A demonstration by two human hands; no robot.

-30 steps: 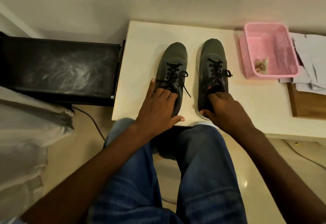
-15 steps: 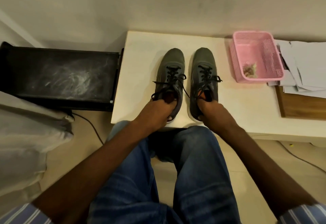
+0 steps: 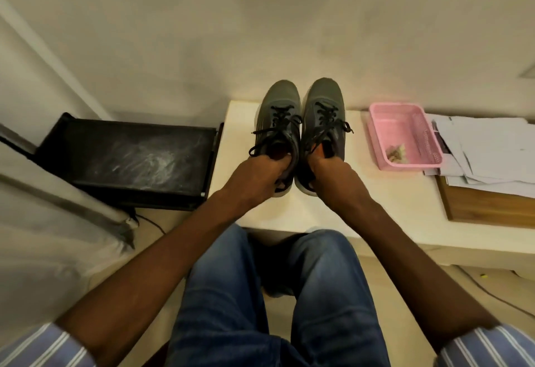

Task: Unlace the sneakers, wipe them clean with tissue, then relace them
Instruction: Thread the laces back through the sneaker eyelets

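Both sneakers gripped at the heels
My left hand (image 3: pixel 254 171) grips the left sneaker (image 3: pixel 279 126), my right hand (image 3: pixel 330 174) the right sneaker (image 3: pixel 325 119); dangling laces (image 3: pixel 346 128) could snag the pink basket (image 3: pixel 405 135).

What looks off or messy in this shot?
Nothing is spilled or damaged. Both hands, left hand and right hand, grip the heels of the sneakers, toes raised toward the wall, laces still in. Loose papers sit untidily beside the pink basket.

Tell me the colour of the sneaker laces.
Black laces on both grey sneakers, clearest in the head view.
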